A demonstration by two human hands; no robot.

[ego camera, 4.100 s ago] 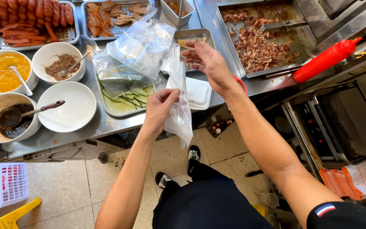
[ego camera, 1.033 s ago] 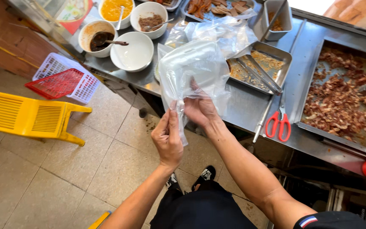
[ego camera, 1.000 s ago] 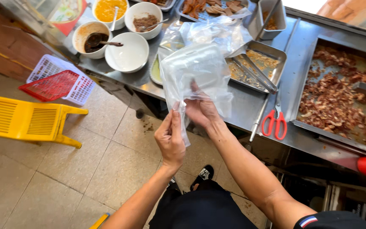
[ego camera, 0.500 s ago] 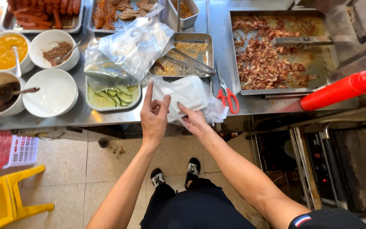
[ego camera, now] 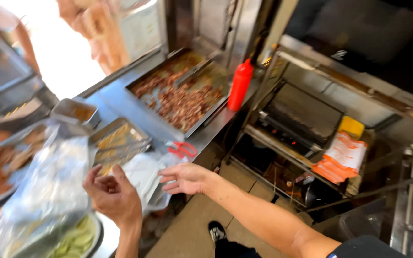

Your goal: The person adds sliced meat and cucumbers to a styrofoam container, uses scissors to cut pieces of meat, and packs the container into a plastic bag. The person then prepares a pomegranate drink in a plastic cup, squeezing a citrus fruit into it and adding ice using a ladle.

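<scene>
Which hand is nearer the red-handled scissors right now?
Right. The right hand lies open just below the red-handled scissors, on the clear bag. The left hand is curled farther left, by the bag's other side.

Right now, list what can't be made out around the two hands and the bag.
- Clear plastic bag: head view, motion blur; open or closed unreadable.
- Left hand: fingers curled; any grip hidden.
- Right hand: bag contact blurred.
- Small tray: contents smeared.
- Sliced cucumber dish: cut by bottom edge.
</scene>
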